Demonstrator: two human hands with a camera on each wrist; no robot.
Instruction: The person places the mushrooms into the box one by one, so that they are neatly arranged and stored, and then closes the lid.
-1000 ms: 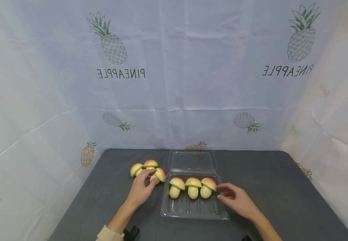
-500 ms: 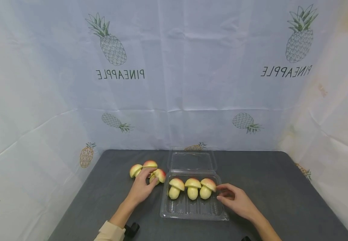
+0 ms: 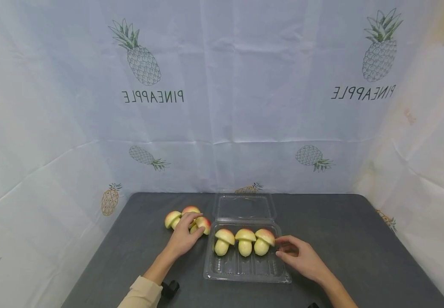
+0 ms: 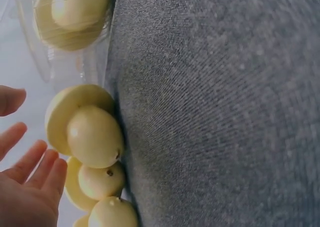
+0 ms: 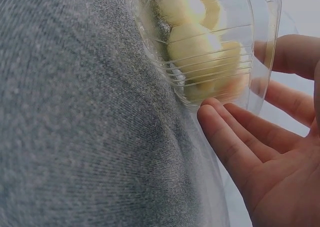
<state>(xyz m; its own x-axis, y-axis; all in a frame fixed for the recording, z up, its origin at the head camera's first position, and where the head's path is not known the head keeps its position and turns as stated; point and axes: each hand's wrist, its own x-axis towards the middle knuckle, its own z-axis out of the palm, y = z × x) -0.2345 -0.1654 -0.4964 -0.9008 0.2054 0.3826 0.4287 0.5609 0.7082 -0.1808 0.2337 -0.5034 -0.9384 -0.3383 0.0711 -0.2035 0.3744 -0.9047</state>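
Three yellow mushroom-shaped pieces with reddish caps, the middle one (image 3: 245, 248) among them, lie in a row in a clear plastic clamshell box (image 3: 245, 276). My left hand (image 3: 182, 240) reaches over a small group of similar loose mushrooms left of the box. Its thumb and fingers are spread beside the nearest loose mushroom (image 3: 204, 225); in the left wrist view a gap separates them from that mushroom (image 4: 95, 137). At the box's right side is my right hand (image 3: 302, 256), fingers extended. In the right wrist view its fingertips (image 5: 210, 107) are at the box wall, some seen through the plastic.
The box's lid (image 3: 245, 206) is raised, leaning back behind the base. A dark grey cloth-covered table (image 3: 333, 226) lies underneath. White sheets with pineapple prints (image 3: 222, 107) hang at the back and both sides.
My left hand has edged slightly forward and right over the nearest loose mushroom. My right hand stays at the box's side. The head view has shifted a little.
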